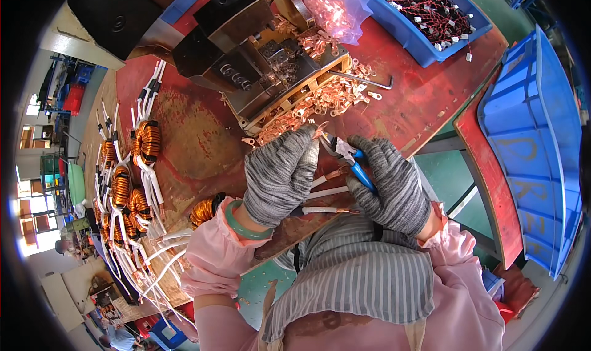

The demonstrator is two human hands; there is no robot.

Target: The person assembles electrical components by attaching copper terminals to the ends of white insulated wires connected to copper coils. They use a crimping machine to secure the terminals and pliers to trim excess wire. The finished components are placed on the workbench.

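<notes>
Both my hands wear grey knitted gloves. Pinched in my left hand (280,172) is a small copper cable lug (319,130). My right hand (394,185) grips a pair of blue-handled pliers (362,173), whose jaws point toward the lug; whether they touch it, I cannot tell. Below the hands lies a copper-wound toroid coil (204,212), partly covered by my left wrist. White-sleeved leads (326,192) with bare copper ends run between my hands, near the table's front edge. A pile of copper lugs (329,98) spreads just beyond my fingers.
A dark metal press (246,68) stands at the back, a hex key (369,80) beside it. Coils with white leads (146,143) crowd the left. Behind are a plastic bag of lugs (332,12) and a blue bin of wires (425,52). A large blue crate (532,148) stands right.
</notes>
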